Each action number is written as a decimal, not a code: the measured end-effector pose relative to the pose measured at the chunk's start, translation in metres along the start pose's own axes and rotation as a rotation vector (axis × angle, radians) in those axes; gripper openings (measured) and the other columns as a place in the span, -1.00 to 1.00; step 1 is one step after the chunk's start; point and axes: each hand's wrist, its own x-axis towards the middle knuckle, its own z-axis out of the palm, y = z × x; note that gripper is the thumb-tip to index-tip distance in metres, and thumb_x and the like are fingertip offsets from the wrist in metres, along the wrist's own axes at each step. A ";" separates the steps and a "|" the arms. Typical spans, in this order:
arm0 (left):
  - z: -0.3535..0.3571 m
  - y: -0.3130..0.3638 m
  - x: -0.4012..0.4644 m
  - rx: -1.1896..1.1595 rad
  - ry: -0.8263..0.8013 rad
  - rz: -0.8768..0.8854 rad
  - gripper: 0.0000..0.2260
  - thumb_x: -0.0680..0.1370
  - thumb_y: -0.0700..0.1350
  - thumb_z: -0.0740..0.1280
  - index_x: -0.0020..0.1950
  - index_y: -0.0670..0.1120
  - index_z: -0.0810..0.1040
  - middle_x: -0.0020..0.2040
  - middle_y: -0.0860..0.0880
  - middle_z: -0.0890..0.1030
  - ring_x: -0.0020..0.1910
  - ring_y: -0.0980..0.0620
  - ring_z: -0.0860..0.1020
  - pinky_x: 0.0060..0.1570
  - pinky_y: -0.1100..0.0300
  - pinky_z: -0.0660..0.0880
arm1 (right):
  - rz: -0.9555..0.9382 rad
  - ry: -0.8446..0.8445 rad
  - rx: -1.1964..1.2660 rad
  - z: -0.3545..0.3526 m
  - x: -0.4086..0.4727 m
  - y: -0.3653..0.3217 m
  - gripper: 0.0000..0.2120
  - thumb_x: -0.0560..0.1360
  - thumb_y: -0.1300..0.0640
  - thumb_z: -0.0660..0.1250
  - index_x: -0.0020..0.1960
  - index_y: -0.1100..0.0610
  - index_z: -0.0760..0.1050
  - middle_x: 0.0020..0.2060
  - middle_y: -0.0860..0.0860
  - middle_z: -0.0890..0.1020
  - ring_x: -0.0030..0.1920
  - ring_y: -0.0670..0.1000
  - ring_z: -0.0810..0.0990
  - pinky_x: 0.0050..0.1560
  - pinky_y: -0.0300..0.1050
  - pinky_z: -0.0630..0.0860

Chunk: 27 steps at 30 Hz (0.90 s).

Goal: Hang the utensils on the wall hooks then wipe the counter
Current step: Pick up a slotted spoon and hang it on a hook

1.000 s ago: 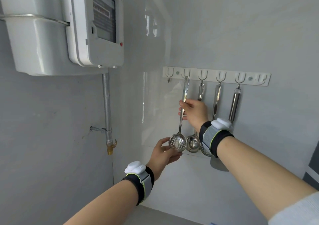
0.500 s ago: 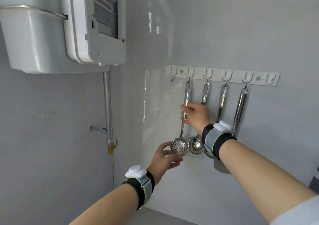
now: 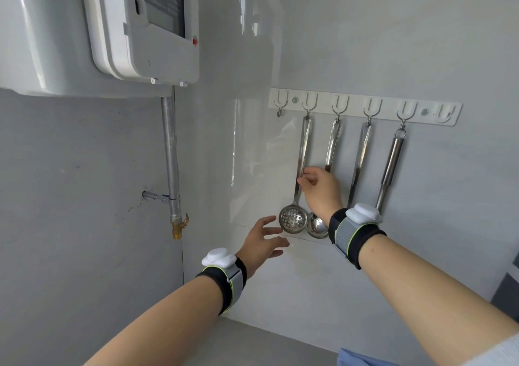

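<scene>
Presently my right hand [image 3: 323, 190] pinches the skimmer [image 3: 297, 194] handle below the hook rail [image 3: 365, 107]; left hand [image 3: 262, 243] open, empty. Abrupt release risks swinging, unhooking.

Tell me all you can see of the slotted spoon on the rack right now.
The shiny steel perforated skimmer spoon hangs upright from the second hook from the left of the white wall hook rail. Its long flat handle ends in a round bowl dotted with holes. The right hand touches its handle; the left hand is open just beside the bowl, apart.
</scene>
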 end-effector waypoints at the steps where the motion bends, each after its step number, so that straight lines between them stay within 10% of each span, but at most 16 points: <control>1: -0.001 0.000 -0.001 0.020 -0.002 -0.004 -0.42 0.47 -0.26 0.49 0.43 0.05 0.40 0.28 -0.08 0.57 0.14 -0.09 0.69 0.18 -0.04 0.63 | -0.009 0.009 0.003 0.000 -0.004 0.000 -0.73 0.54 0.24 0.36 0.23 0.19 0.55 0.02 0.07 0.66 0.03 0.03 0.63 0.09 -0.13 0.53; 13: -0.018 -0.014 -0.059 0.306 -0.028 -0.050 -0.49 0.51 -0.23 0.46 0.42 -0.01 0.43 0.26 -0.07 0.58 0.15 -0.10 0.64 0.16 0.00 0.60 | -0.069 -0.036 -0.100 0.003 -0.103 0.020 -0.76 0.53 0.30 0.29 0.19 0.21 0.55 0.04 0.05 0.66 -0.02 -0.01 0.62 0.04 -0.23 0.52; 27: -0.061 -0.099 -0.154 0.893 -0.179 -0.159 -0.73 0.55 -0.15 0.42 0.25 -0.07 0.57 0.09 0.00 0.66 0.08 -0.02 0.64 0.18 0.11 0.55 | 0.327 -0.247 -0.083 0.036 -0.286 0.109 -0.82 0.53 0.26 0.29 0.09 0.15 0.60 -0.04 0.01 0.67 -0.08 -0.02 0.61 0.00 -0.21 0.49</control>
